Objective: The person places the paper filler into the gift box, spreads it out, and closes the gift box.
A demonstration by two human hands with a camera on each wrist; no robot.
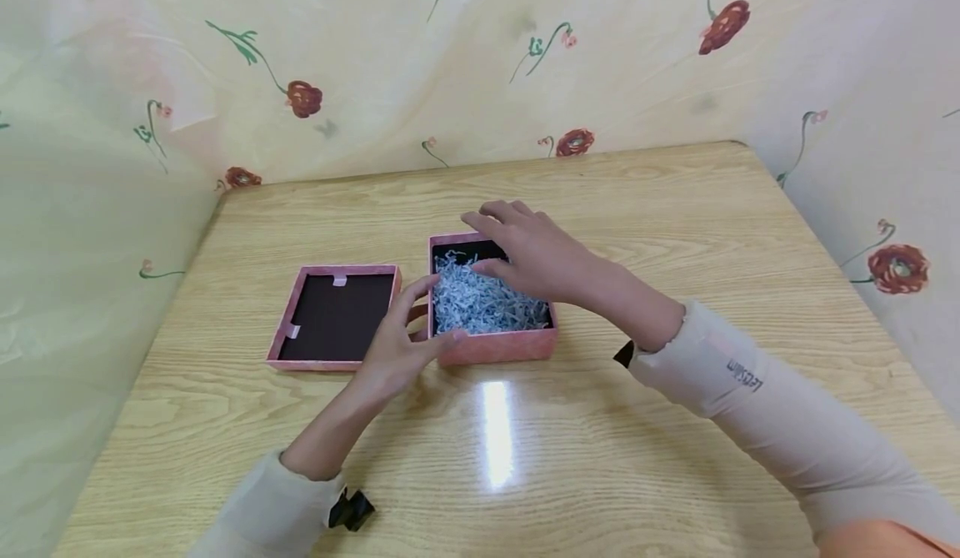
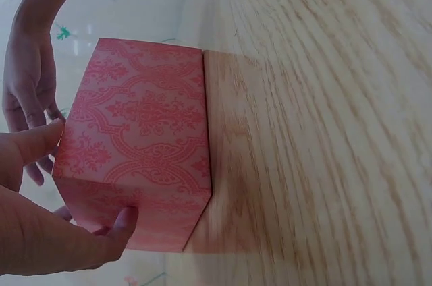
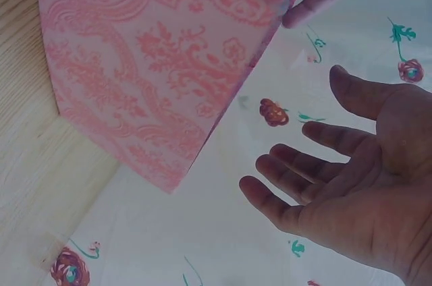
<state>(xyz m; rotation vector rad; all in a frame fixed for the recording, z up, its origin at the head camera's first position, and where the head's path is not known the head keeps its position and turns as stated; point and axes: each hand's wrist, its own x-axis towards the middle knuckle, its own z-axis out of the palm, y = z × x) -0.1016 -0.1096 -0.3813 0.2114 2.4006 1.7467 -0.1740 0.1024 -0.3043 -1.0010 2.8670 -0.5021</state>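
A pink patterned box (image 1: 498, 347) stands on the table, its black-lined inside holding pale blue shredded paper (image 1: 483, 304). My left hand (image 1: 393, 345) holds the box at its near left corner. In the left wrist view, the thumb lies at the upper rim and the bent fingers (image 2: 121, 229) rest against the damask-patterned side. Over the far part of the box hovers my right hand (image 1: 532, 253), fingers loosely spread, holding nothing. The right wrist view shows that hand (image 3: 364, 185) palm-side, apart from the box wall (image 3: 135, 63).
To the left of the box lies a shallow pink lid (image 1: 341, 316), black inside with two small pale tabs. The wood-grain table (image 1: 637, 449) ends at a flower-printed cloth backdrop (image 1: 390, 66) behind and at both sides.
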